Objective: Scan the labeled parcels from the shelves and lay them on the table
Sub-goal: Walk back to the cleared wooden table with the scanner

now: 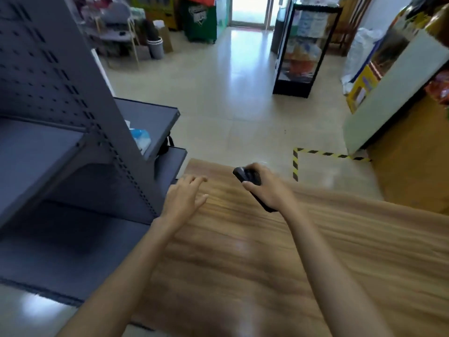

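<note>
Right hand (267,188) grips scanner (243,175); left hand (183,199) spread, empty. Bluish-white parcel (140,139) on shelf (150,115), up-left beyond left hand. I judge soft, light pouch; I'd take free edge.

— Can any lettering or number be read?
— None can. A white emblem is seen on the green box (201,27), but it is too blurred to be read. Printed sheets are seen on the glass display case (306,25), and print on the yellow carton (362,90). Nothing there can be made out.
</note>
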Motion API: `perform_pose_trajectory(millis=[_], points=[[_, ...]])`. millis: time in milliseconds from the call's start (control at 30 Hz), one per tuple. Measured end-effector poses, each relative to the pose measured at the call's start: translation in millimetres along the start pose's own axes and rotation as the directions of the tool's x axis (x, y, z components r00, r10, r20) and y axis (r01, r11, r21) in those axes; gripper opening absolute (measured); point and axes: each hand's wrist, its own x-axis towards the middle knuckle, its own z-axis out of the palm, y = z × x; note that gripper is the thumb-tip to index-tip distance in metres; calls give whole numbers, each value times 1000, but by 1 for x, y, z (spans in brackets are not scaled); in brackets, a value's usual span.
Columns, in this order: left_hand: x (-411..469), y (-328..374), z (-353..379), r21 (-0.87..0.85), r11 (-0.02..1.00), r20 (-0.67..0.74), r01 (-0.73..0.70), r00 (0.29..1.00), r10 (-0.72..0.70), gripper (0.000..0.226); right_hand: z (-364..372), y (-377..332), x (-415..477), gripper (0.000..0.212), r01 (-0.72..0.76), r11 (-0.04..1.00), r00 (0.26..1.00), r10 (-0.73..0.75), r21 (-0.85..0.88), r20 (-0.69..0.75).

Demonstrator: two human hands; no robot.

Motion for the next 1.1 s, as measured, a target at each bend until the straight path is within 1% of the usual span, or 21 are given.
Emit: perform_pose_trajectory(millis=[100,200,267,400,500,600,700,800,900,967,1100], points=[[-6,-29,3,64,987,-2,144,990,-144,41,27,-13,45,39,71,997,991,-72,12,112],[1,-46,13,64,964,35,258,965,-261,45,56,-19,82,40,124,992,979,-119,-15,168],[12,-51,24,60,957,45,283,957,-285,46,72,-19,100,43,128,991,978,-120,-32,170],[41,-62,53,32,958,100,284,953,-286,45,101,-10,137,48,79,996,981,-71,-41,178],[66,-79,83,12,958,160,288,945,-286,49,126,-1,165,49,41,998,987,-34,-43,156],[88,-98,116,-1,953,253,302,922,-292,53,156,10,190,51,-29,999,989,33,-33,142],[110,-115,142,-8,949,306,316,904,-299,56,184,19,210,50,-70,998,993,69,4,91],[130,-129,161,-11,944,323,331,894,-310,60,212,23,225,48,-99,994,995,98,50,32],[142,-140,173,-4,950,321,312,900,-294,60,238,25,239,53,-163,983,985,167,87,-38],[145,-146,178,6,954,322,299,903,-285,62,254,25,248,57,-170,978,980,181,124,-87],[151,-159,185,36,961,308,275,911,-273,68,274,19,266,58,-181,962,963,215,203,-160]])
